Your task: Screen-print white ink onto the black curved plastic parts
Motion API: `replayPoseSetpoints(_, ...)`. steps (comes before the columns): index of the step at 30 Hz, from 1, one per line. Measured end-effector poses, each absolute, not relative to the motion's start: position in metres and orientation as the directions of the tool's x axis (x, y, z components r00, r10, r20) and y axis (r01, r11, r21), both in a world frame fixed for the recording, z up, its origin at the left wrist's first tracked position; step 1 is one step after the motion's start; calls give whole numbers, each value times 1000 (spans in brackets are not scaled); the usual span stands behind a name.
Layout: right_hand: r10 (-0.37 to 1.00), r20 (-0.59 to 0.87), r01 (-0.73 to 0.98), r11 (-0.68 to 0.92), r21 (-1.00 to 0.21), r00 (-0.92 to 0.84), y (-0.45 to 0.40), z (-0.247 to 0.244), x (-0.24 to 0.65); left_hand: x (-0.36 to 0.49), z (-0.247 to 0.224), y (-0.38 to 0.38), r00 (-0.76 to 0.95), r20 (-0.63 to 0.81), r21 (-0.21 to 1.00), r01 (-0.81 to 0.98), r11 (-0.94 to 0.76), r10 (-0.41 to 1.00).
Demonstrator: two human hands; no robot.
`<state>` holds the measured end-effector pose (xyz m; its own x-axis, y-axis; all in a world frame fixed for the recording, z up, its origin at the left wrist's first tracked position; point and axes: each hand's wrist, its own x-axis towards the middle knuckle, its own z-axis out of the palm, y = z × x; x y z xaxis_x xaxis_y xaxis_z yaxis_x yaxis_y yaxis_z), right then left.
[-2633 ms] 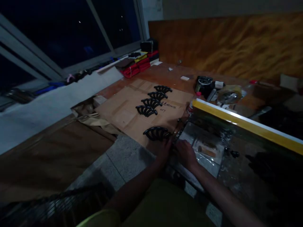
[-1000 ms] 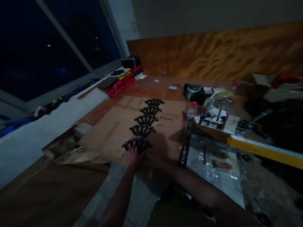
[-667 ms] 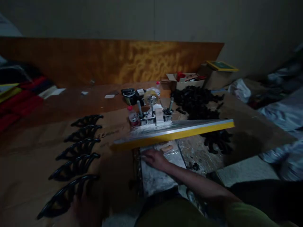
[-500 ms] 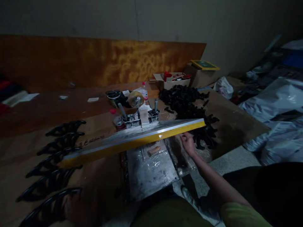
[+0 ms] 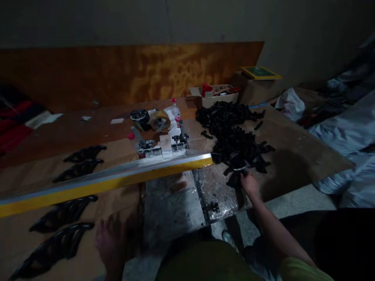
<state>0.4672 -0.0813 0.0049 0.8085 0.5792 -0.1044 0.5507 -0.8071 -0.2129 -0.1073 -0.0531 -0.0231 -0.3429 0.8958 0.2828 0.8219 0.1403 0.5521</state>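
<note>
My right hand is at the near edge of a heap of black curved plastic pieces, fingers closed on one piece. My left hand is low over the cardboard, blurred, fingers apart and holding nothing. Beside it lies a row of similar black curved pieces, partly hidden by a raised screen-printing frame with a yellow edge. The frame slants across the table from hinge clamps. Below is a grey metal base plate with a small tan block on it.
Behind the clamps are a tape roll, a red-capped bottle and a dark tub. An open carton stands at the back. Plastic sacks are piled on the right.
The frame has swung left. My right hand has moved from the frame's right end to the heap and taken hold of a piece. My left hand has come away from the nearest row piece.
</note>
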Motion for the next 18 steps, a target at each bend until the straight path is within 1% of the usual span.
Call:
replayPoseSetpoints(2, 604, -149, 556, -787, -269, 783, -70, 10, 459, -105, -27, -54, -352, 290, 541, 827, 151, 890)
replayPoseSetpoints(4, 646, -130, 591, -749, -299, 753, -61, 16, 455, -103, -29, -56, -361, 283, 553, 818, 156, 889)
replayPoseSetpoints(8, 770, 27, 723, -585, -367, 637, -51, 34, 454, -100, -25, -59, -389, 273, 592, 789, 165, 880)
replayPoseSetpoints(10, 783, 93, 727, -517, -452, 615, -48, 47, 451, -100, -20, -60, -404, 266, 611, 773, 171, 875)
replayPoseSetpoints(11, 781, 122, 712, -477, -515, 612, -46, 54, 446, -99, -17, -60, -414, 263, 621, 764, 175, 872)
replayPoseSetpoints(13, 789, 160, 638, -339, -691, 593, -39, 67, 427, -97, -10, -59, -438, 256, 649, 739, 183, 862)
replayPoseSetpoints(15, 841, 98, 448, -181, -875, 532, -26, 75, 393, -92, -1, -55, -444, 259, 678, 717, 166, 858)
replayPoseSetpoints(16, 880, 40, 322, -130, -938, 472, -18, 77, 371, -89, 4, -51, -435, 270, 688, 711, 144, 859)
replayPoseSetpoints(17, 919, -20, 207, -110, -972, 395, -10, 76, 346, -86, 9, -48, -420, 286, 695, 710, 115, 861)
replayPoseSetpoints(18, 947, -72, 127, -116, -985, 312, -1, 73, 322, -83, 13, -44, -404, 306, 698, 711, 85, 862)
